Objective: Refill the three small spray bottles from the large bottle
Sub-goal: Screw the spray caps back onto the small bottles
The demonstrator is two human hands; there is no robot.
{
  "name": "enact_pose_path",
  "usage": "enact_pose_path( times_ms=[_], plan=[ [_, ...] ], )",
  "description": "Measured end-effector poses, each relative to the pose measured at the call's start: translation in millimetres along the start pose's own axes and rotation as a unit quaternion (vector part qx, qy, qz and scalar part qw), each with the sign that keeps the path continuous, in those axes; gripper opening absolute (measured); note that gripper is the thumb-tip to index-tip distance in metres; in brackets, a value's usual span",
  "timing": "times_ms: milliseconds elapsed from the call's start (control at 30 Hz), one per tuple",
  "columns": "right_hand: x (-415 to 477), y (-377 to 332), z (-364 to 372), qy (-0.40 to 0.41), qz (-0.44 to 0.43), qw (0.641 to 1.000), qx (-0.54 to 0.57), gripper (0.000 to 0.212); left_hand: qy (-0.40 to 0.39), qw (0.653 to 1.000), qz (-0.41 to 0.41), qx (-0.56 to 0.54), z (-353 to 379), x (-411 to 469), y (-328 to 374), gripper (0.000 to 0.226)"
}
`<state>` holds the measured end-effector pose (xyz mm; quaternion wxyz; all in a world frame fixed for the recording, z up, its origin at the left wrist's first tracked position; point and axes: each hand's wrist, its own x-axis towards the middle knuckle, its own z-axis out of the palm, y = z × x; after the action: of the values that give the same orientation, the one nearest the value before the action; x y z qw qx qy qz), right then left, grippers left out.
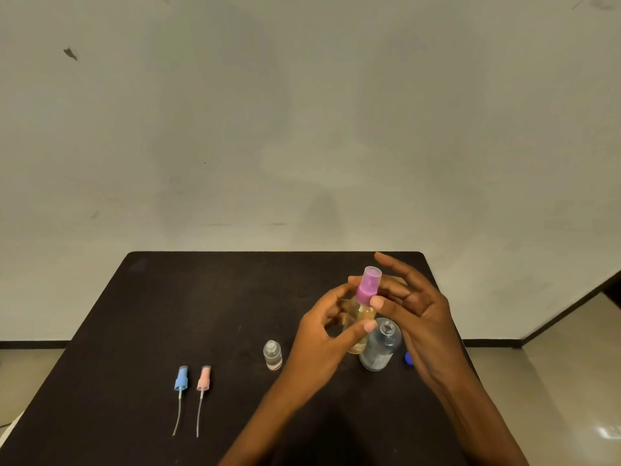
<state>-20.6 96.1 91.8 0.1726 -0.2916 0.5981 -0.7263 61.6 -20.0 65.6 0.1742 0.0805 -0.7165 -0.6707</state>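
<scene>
A blue object (408, 358) is mostly hidden behind the right hand (426, 317), and the worktop (201, 297) is cut off by the lower edge.

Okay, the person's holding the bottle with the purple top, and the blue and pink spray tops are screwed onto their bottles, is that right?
Not quite. The left hand does hold the bottle with the purple top, but the blue spray top and the pink spray top are not on bottles: the head view shows both lying loose on the table, tubes bare.
</scene>
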Motion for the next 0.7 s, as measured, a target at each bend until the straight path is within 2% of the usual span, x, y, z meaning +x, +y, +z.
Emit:
enact_pose_path(
  times_ms=[133,300,367,433,467,700],
  plan=[
    [-1,-5,2,-0.004,-0.015,0.999,-0.049,0.069,0.017,1.000,0.004,0.010,-2,0,0,0.041],
    [-3,-6,8,0.031,-0.041,0.992,-0.118,0.063,0.054,0.998,0.024,0.023,-2,-1,-3,0.042],
    [-4,-4,9,0.047,-0.051,0.988,-0.137,0.054,0.064,0.997,0.037,0.031,-1,-1,-3,0.044],
    [-5,-3,10,0.065,-0.049,0.988,-0.133,0.033,0.072,0.995,0.046,0.040,-1,-1,-3,0.045],
    [-6,-3,12,0.074,-0.048,0.987,-0.131,0.029,0.076,0.995,0.048,0.043,0,-2,-4,0.046],
    [-11,2,23,0.150,-0.095,0.965,-0.195,0.035,0.093,0.994,0.043,0.042,2,-2,-7,0.044]
  ],
)
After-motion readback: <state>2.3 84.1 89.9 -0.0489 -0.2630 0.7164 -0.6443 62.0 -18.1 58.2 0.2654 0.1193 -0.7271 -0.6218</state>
